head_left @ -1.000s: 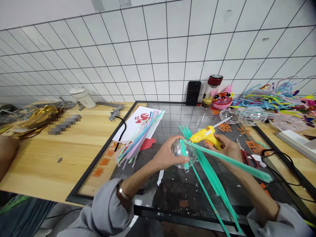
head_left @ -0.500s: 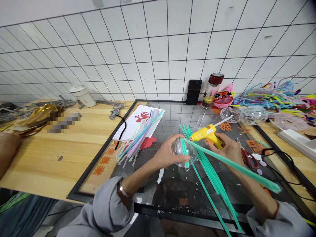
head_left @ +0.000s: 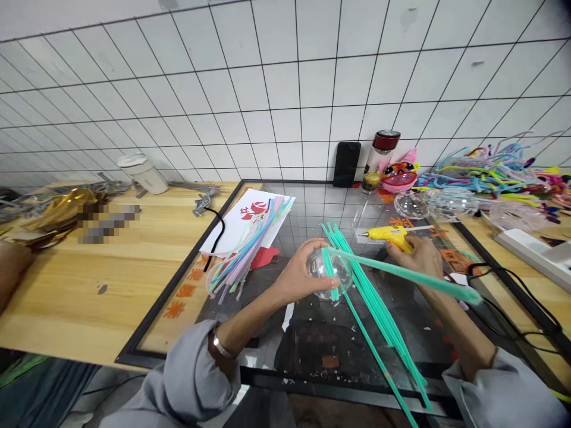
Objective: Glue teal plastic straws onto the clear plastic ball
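My left hand [head_left: 297, 274] is closed around a clear plastic ball [head_left: 342, 274], its thumb across the front. Teal pipe cleaners are laid side by side over the ball, and one long pipe cleaner [head_left: 413, 275] sticks out from its top toward the right. A yellow hot glue gun [head_left: 395, 233] with a glue stick in its back is gripped by my right hand [head_left: 423, 259]. Its nozzle points left, away from the ball, above a small clear stand or tray. Beneath and beside the ball, a bundle of teal pipe cleaners [head_left: 377, 297] lies on the dark glass.
Pastel pipe cleaners [head_left: 250, 246] lie on white paper [head_left: 223, 229] at left. Behind stand a black phone [head_left: 347, 164] and a glass bottle [head_left: 380, 163]. Clear balls [head_left: 455, 205], a colourful pipe-cleaner heap [head_left: 486, 169] and a power strip [head_left: 535, 255] are at right. Another person's arm shows far left.
My right hand has drawn the glue gun away from the ball, up and to the right, and its nozzle has levelled. My left hand still holds the ball in about the same place.
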### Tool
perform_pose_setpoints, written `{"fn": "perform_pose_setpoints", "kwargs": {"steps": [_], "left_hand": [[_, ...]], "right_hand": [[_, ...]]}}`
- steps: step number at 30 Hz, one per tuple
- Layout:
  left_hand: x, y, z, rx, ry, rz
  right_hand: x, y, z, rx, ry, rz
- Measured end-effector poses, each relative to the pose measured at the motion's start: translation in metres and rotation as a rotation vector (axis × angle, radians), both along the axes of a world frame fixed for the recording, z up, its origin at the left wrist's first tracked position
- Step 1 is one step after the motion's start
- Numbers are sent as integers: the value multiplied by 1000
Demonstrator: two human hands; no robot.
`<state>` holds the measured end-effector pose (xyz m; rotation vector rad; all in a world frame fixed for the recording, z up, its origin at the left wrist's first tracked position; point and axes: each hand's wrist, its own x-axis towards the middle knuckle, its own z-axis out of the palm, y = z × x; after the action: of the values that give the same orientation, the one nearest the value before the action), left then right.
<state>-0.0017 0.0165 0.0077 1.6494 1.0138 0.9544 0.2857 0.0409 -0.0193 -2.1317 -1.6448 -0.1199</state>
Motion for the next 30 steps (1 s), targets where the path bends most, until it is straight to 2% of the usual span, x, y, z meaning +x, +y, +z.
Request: {"fn": "perform_pose_setpoints", "kwargs": {"steps": [3,9,13,16,17,19,21,23,26,30], "left_hand": [[0,0,-1,-7,-3,2],[-1,-1,0,-120,39,-13],[-1,0,-2,-81,40,-18],[-2,1,-2,-66,40,-22],[-1,1,-2,-57,40,-20],[-1,0,-2,-41,44,-13],[0,0,-1,-34,46,-9],[0,0,-1,-20,44,-15],[1,-1,1,13,38,-10],[0,-2,5,19,57,-12]], "right_hand": [[-1,2,-7,-83,-47,-35],[-4,1,-12,-83,-128,14],[-7,-1,-8,-59,-177,34],[-18,-8,3,13,-190,82],[-25,-11,8,94,-155,144],[-40,-21,22,317,4,370],[-58,-32,37,381,179,608],[-74,-42,50,393,241,791],[-88,-52,60,393,253,910],[-93,-56,61,435,269,922]]}}
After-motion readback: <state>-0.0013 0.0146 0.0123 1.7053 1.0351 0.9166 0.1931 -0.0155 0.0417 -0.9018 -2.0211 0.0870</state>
